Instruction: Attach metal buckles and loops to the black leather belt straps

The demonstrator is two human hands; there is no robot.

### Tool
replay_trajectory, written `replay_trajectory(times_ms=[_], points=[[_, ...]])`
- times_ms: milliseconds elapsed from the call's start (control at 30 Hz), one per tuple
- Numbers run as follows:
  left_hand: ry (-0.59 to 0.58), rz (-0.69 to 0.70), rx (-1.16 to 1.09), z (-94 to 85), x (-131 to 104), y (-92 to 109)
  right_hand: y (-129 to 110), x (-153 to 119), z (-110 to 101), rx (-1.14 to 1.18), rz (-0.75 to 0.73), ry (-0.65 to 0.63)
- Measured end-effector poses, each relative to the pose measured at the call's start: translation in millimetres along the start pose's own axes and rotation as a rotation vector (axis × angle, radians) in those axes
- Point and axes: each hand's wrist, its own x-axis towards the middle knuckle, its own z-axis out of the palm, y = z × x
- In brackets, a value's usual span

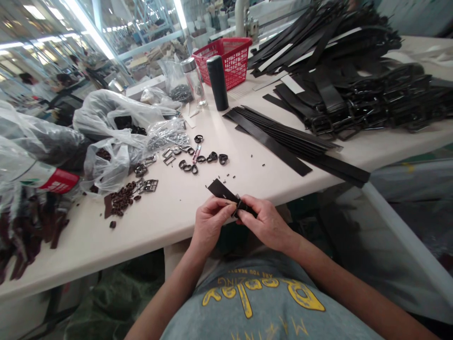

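At the table's front edge I hold a black belt [221,189] with its flat end pointing away from me. A dark metal buckle [239,205] sits on the strap between my fingertips. My left hand [208,223] is closed, thumb and fingers pinched at the buckle's left side. From the right, my right hand [269,225] grips the belt and buckle. The fingers partly hide how strap and buckle join. Just beyond the strap, several tiny dark bits [229,177] are scattered on the table.
Black strap loops [212,157], pink-handled snips [197,152] and loose buckles [149,185] lie ahead, left of brown loops [123,200] and plastic bags [116,118]. Straps [279,134] and buckled belts [354,99] are piled right. A black flask [217,85] and red basket [237,61] stand behind.
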Motion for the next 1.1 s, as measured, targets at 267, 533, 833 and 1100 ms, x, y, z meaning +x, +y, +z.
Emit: replay_trajectory(times_ms=[267, 533, 833, 1100], points=[[0.081, 0.035, -0.201, 8.9, 1.6, -7.5, 1.5, -1.8, 2.6, 0.029, -0.004, 0.016], [0.091, 0.058, -0.151, 3.4, 5.0, -12.2, -1.3, -3.0, 3.4, 0.041, -0.026, 0.003], [0.231, 0.304, 0.153, -1.3, 5.2, -19.9, -1.0, -3.9, 9.0, -0.115, -0.051, 0.086], [0.018, 0.412, 0.292, -6.2, -11.0, -1.7, -2.0, -1.9, 5.9, -0.072, -0.028, 0.179]])
